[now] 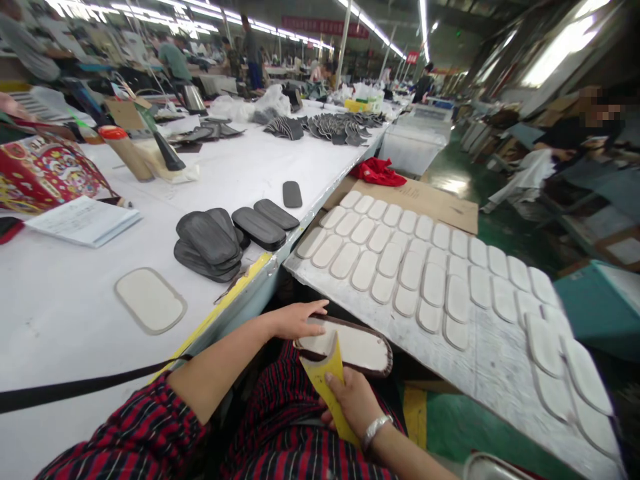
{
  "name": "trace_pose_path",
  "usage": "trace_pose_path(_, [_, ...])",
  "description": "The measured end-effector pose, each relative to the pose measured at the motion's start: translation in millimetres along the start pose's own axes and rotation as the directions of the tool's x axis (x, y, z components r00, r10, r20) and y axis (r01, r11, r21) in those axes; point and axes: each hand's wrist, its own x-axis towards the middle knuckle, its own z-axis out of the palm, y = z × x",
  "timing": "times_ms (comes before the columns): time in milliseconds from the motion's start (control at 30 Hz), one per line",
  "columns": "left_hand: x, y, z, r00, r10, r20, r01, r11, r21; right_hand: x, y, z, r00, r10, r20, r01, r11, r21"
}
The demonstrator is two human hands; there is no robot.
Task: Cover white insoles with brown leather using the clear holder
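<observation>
In my right hand is a yellow curved-edged piece, its thumb pressed on the front. The piece stands in front of an oval panel with a white face and dark brown rim, which lies over my lap. My left hand rests on the panel's left end, fingers apart, the index stretched out and the fingertips over the white face. Whether it grips the panel's edge underneath is hidden.
Left, a white table holds dark oval pads, a white oval piece and papers. Right, a low board bears rows of white ovals. A red cloth lies beyond; a person is at far right.
</observation>
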Motion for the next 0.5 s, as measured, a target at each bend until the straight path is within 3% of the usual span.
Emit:
trace_pose_path(100, [-16.4, -21.9, 2.5, 0.977, -0.105, -0.188, 0.015, 0.903, -0.429, -4.9, -12.8, -21.0, 0.991, -0.131, 0.018, 0.13, 0.942, -0.308])
trace_pose_path(167, [-24.9, -37.1, 20.0, 0.932, -0.229, -0.281, 0.035, 0.828, -0.56, -0.5, -28.6, -47.2, 0.945, -0.325, -0.032, 0.228, 0.728, -0.647])
trace_pose_path(233, [-27.4, -46.0, 45.3, 0.893, -0.327, -0.308, 0.053, 0.758, -0.651, 12.9, -49.1, -73.1, 0.901, -0.427, -0.072, 0.135, 0.434, -0.891])
trace_pose_path(300, [-24.0, -46.6, 69.7, 0.869, -0.361, -0.338, -0.002, 0.681, -0.732, 32.8, -71.2, -89.2, 0.903, -0.428, -0.034, 0.055, 0.195, -0.979])
trace_pose_path(367, [-16.9, -41.8, 86.5, 0.843, -0.368, -0.392, -0.1, 0.609, -0.787, 54.6, -92.2, -91.0, 0.897, -0.436, 0.069, 0.09, 0.027, -0.996])
trace_pose_path(500, [-3.3, -33.0, 95.9, 0.759, -0.476, -0.445, -0.228, 0.445, -0.866, 89.9, -124.2, -64.9, 0.832, -0.493, 0.254, 0.219, -0.13, -0.967])
